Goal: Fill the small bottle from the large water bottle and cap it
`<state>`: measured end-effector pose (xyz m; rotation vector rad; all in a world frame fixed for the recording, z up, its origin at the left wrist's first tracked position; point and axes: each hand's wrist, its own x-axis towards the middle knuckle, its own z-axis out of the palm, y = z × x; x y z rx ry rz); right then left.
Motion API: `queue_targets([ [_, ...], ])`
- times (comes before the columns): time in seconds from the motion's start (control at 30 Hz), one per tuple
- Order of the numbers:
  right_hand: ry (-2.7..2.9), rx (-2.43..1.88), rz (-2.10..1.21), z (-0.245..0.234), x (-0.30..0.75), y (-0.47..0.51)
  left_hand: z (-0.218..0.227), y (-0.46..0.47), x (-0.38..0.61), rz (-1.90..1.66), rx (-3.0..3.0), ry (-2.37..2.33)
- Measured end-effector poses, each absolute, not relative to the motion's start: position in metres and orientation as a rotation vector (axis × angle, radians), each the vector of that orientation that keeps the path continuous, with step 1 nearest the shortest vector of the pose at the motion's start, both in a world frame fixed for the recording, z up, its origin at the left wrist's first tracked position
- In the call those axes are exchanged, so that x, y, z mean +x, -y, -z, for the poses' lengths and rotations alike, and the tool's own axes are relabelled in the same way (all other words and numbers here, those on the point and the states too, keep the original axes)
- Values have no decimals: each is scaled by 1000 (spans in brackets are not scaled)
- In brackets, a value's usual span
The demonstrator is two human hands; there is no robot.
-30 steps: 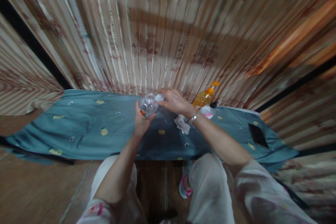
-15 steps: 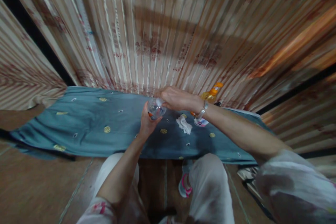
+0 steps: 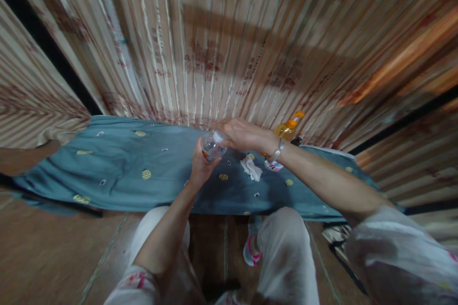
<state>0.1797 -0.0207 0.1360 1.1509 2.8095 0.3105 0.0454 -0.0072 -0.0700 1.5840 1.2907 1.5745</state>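
Note:
A clear plastic bottle [image 3: 212, 148] with a bit of orange on its label is held over the cloth-covered table. My left hand [image 3: 202, 166] wraps round its body from the near side. At its top is a white cap [image 3: 218, 137], and my right hand [image 3: 238, 133] has its fingers closed at that cap, partly hidden behind the hand itself. A crumpled white tissue [image 3: 251, 168] lies just right of the bottle. Beyond my right wrist stands an orange pump bottle [image 3: 286, 129], partly covered by my forearm.
A teal patterned cloth [image 3: 118, 167] covers the narrow table. Close behind it hangs a striped curtain [image 3: 214, 57], with dark poles [image 3: 53, 43] at the sides. A white-and-pink item [image 3: 274, 165] sits under my right wrist. My knees are at the table's near edge.
Both hands stay almost in place around the bottle. The right hand's fingers have shifted slightly at the white cap, which shows a little more now.

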Motion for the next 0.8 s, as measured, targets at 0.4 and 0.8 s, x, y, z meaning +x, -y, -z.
queue_targets([
  [0.4,-2805,1190,-326,-131,179,19,68,8,47,-1546,1614,-1298],
  [0.8,-2491,2185,241,-12,263,12,50,18,41,-1529,1532,-1383],
])
